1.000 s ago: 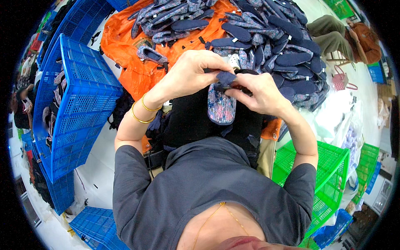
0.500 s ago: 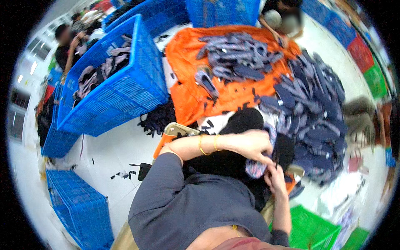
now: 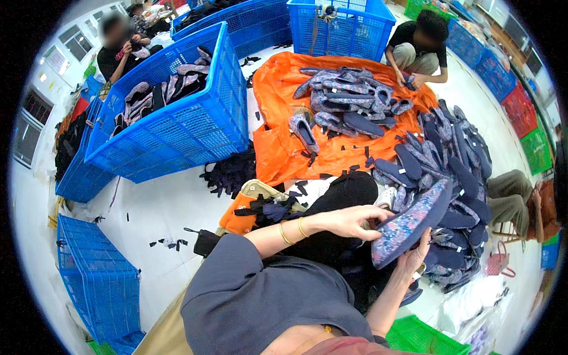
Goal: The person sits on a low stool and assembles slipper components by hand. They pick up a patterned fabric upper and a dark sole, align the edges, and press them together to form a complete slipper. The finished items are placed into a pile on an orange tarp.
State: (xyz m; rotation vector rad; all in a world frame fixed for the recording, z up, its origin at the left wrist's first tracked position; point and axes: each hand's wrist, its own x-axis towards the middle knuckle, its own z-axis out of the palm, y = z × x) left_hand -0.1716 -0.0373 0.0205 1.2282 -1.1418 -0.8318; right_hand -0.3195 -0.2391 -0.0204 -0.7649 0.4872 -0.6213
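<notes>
A floral blue and pink slipper [image 3: 405, 228] with a dark navy sole is tilted up in front of me, above my lap. My right hand [image 3: 417, 254] grips its sole side from below, fingers wrapped on the edge. At the opposite side, my left hand [image 3: 358, 225] has its thumb and fingers closed on the slipper's opening edge. Just beyond the slipper, a large heap of similar navy slippers [image 3: 458, 177] lies to the right. More floral slippers [image 3: 349, 97] are piled on an orange sheet [image 3: 272, 130] ahead.
A large blue crate [image 3: 177, 139] with slippers stands left of the sheet, and another blue crate [image 3: 100, 284] is at lower left. Beside my leg lies an orange-and-beige pouch [image 3: 236, 214] with dark strips. A person [image 3: 417, 50] crouches at the sheet's far right. A green crate [image 3: 423, 337] sits at lower right.
The slipper has come up from my lap toward the right and turned, showing its side and sole. My right hand has shifted beneath it; both hands have moved apart.
</notes>
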